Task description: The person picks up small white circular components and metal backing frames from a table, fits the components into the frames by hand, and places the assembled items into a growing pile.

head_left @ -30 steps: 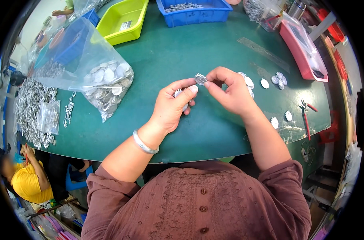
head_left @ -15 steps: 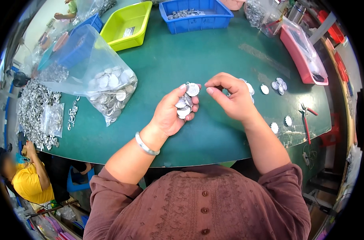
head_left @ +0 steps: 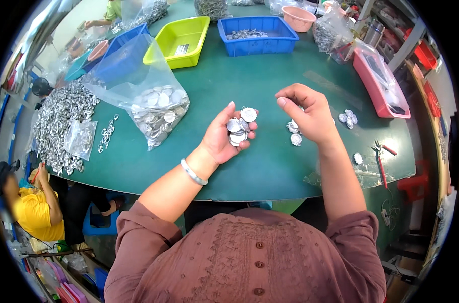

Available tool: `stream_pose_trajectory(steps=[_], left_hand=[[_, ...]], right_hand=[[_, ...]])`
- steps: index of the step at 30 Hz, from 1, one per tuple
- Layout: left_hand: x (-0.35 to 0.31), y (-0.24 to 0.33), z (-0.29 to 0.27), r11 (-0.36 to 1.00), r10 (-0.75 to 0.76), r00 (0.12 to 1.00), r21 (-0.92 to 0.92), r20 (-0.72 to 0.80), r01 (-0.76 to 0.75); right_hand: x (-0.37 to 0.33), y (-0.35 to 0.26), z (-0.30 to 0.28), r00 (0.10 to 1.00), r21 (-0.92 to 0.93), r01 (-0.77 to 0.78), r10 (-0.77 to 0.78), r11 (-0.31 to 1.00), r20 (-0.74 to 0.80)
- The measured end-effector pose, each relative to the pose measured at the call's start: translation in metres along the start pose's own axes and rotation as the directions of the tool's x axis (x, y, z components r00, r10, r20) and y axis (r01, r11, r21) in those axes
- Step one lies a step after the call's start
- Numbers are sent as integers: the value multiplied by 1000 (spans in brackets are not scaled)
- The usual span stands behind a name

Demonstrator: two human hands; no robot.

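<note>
Several round silver medallions (head_left: 238, 132), at least one with a small loop, lie in my left hand (head_left: 218, 144), palm up and fingers curled around them. One pale medallion (head_left: 248, 114) sits at the fingertips. Over the table to the right is my right hand (head_left: 313, 116), fingers bent and thumb close to the index finger; whether anything is pinched there is too small to see. Beside and partly beneath it lie more medallions (head_left: 295, 139). A small cluster of medallions (head_left: 347, 118) rests further right, and a scalloped disc (head_left: 358, 158) lies nearer me.
A clear bag of discs (head_left: 161, 113) stands left, beside a heap of silver metal parts (head_left: 63, 126). Behind are a lime tray (head_left: 195, 59) and a blue tray (head_left: 260, 49). Red-handled pliers (head_left: 381, 164) and a pink tray (head_left: 373, 86) are right. A person in yellow (head_left: 40, 214) sits left.
The view has shifted, so the table sits lower and its left side further right. My left thumb has lifted off the medallions. My right hand has drawn further from the left, uncovering medallions beside it.
</note>
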State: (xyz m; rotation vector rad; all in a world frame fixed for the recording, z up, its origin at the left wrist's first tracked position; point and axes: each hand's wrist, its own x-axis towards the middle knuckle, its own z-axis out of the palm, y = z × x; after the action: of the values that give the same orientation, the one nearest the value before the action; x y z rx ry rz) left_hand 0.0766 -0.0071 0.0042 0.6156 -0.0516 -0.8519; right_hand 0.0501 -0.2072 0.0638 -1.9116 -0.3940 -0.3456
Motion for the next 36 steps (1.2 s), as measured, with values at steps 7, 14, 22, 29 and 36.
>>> stream_pose_trajectory(steps=[7, 14, 22, 29, 36], left_hand=[[-23, -14, 26, 998, -18, 1000, 68, 18, 17], [-45, -44, 52, 993, -41, 999, 107, -11, 42], [-65, -50, 60, 989, -5, 987, 147, -161, 29], [-95, 67, 92, 611, 540, 841, 705, -41, -358], [-101, 220, 63, -245, 727, 686, 937, 8, 248]], right_hand=[[-44, -27, -11, 975, -128, 111, -83, 985, 205], [-86, -35, -3, 970, -98, 192, -173, 977, 173], [-122, -34, 5, 959, -16, 191, -183, 981, 214], [-143, 12, 8, 998, -25, -36, 37, 999, 47], [-139, 16, 12, 999, 48, -44, 42, 998, 35]])
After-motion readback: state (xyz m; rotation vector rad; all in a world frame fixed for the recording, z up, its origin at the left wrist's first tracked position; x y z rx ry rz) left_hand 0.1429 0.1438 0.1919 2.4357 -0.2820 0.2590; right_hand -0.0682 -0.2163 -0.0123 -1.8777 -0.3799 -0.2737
